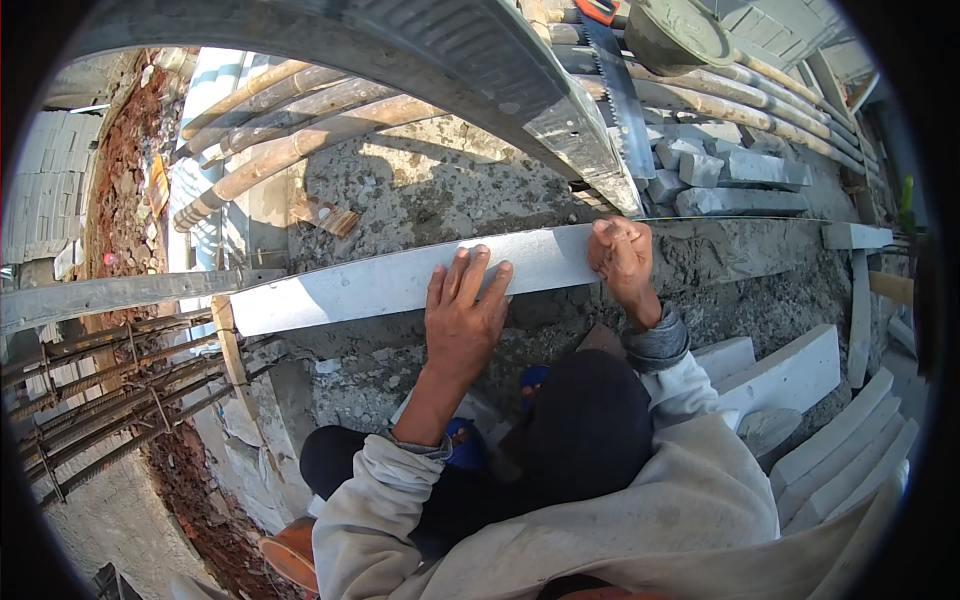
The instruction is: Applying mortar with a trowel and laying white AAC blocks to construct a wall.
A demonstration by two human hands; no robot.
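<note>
A long white lightweight block point(370, 282) lies lengthwise across the top of a low wall in front of me. My left hand point(468, 305) rests on its middle with the fingers spread, palm side down. At the block's right end my right hand point(622, 258) is closed into a fist against it; whether anything is inside the fingers is hidden. A thin taut string point(740, 218) runs rightward from near that fist, above a course spread with grey wet mortar point(740, 248).
A metal beam point(450, 70) crosses overhead. Beyond it are a handsaw point(615, 95), a basin of mortar point(680, 35), bamboo poles point(300, 145) and cut block pieces point(745, 170). Rebar point(110, 385) juts out at left. White blocks point(845, 450) stand at lower right.
</note>
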